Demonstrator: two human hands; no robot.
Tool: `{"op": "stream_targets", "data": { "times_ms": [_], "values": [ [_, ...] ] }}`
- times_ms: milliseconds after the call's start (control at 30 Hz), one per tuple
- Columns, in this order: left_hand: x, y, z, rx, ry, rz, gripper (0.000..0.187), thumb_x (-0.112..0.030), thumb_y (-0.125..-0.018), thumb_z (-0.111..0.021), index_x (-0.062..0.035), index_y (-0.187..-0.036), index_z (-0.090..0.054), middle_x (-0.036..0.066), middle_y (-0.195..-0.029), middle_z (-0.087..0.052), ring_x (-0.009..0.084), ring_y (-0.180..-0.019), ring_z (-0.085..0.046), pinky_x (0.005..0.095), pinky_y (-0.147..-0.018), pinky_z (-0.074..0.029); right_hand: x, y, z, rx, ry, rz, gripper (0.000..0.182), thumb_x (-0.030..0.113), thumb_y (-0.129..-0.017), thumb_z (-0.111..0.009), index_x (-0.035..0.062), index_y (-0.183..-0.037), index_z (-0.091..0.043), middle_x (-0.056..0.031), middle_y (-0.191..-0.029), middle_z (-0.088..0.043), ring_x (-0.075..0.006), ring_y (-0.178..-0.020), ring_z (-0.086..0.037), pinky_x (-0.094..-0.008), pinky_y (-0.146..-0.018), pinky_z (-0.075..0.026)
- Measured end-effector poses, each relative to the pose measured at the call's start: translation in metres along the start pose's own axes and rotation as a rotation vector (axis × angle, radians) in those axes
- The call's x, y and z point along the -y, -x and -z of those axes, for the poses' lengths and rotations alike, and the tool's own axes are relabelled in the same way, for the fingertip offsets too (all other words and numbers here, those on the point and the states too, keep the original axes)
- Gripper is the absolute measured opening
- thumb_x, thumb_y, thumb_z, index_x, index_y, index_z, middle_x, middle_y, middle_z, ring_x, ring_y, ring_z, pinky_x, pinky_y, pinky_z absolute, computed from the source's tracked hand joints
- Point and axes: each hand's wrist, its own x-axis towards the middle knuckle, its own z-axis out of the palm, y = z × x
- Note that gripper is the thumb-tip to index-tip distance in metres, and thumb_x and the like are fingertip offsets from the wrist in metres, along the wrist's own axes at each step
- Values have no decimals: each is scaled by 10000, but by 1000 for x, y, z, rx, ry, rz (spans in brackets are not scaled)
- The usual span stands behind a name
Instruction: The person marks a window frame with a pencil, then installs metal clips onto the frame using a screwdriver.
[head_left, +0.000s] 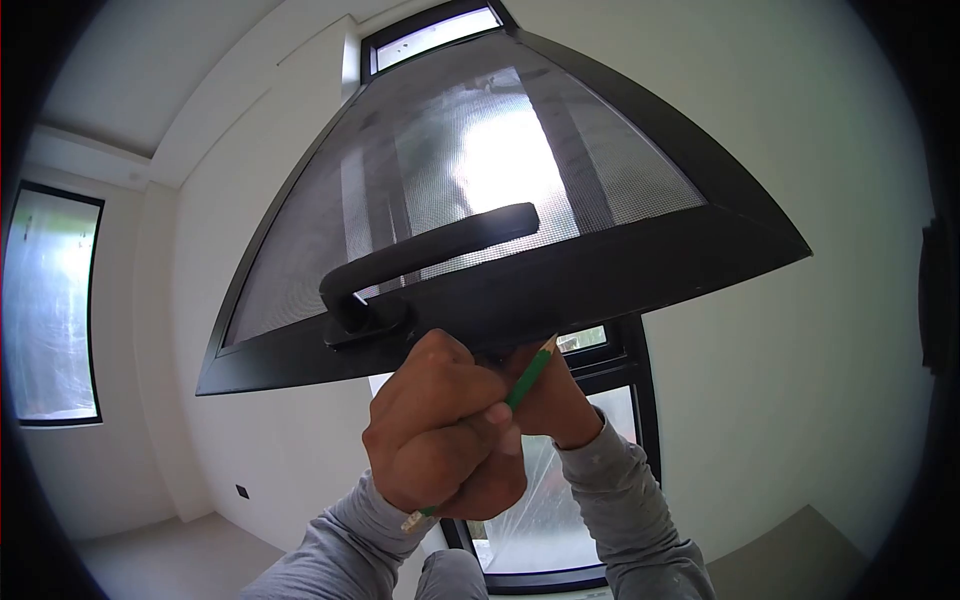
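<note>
A black-framed mesh window screen (640,262) fills the upper middle of the view, tilted above my hands. Its lower bar carries a black lever handle (430,250). Just beneath this bar, my left hand (440,430) is closed, with a green pencil (530,378) held in it. The pencil's sharpened tip points up to the right, close to the bar's lower edge, and its eraser end sticks out below the fist. My right hand (562,400) is up against the underside of the bar, behind the left one. Its fingers are hidden, so I cannot see what they hold.
Behind the screen stands a tall black-framed window (648,420) with plastic film over its lower pane. Another window (55,300) is in the left wall. A small dark socket (242,491) sits low on the pale wall (770,400). My knee (452,578) shows below.
</note>
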Motion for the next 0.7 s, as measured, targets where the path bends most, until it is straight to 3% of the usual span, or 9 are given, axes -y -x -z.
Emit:
{"op": "stream_targets", "data": {
  "times_ms": [33,200,267,367,433,700],
  "values": [
    [-2,0,0,6,-10,40,159,-139,-946,-688,-76,-990,-549,102,-824,-610,209,-671,-496,367,-595,-415,3,-1,1,0,-29,-30,145,51,-886,-661,2,-1022,-653,-127,-947,-680,-314,-842,-665,-416,-791,-520],
    [1,0,0,12,26,30,153,-128,-939,-683,-80,-1003,-552,101,-829,-611,206,-666,-498,367,-594,-415,3,-2,3,-28,-32,-16,140,51,-890,-656,2,-1021,-654,-126,-966,-684,-320,-873,-665,-428,-814,-513],
    [1,0,0,11,24,24,154,-125,-935,-684,-81,-1003,-553,100,-829,-611,205,-665,-499,369,-594,-416,-1,0,4,-4,21,93,143,50,-892,-653,4,-1027,-659,-125,-960,-684,-325,-868,-665,-426,-804,-516],
    [4,-2,2,8,20,28,149,-118,-929,-685,-79,-989,-555,101,-830,-612,206,-664,-497,375,-595,-416,3,-4,3,7,-50,-14,147,53,-894,-656,8,-1033,-666,-124,-972,-693,-314,-871,-671,-419,-809,-521],
    [6,-6,1,13,-6,-70,309,173,-660,-632,-40,-867,-546,106,-803,-618,220,-608,-556,336,-519,-443,2,-3,0,-2,-71,-40,147,54,-898,-655,10,-1038,-669,-125,-980,-697,-307,-873,-674,-412,-810,-523],
    [6,-6,3,-17,42,-32,283,180,-648,-613,-32,-822,-544,113,-786,-614,223,-608,-558,343,-530,-447,0,-5,-1,-14,-53,0,154,50,-909,-652,11,-1057,-673,-133,-995,-705,-300,-878,-681,-394,-812,-527]
  ]
}}
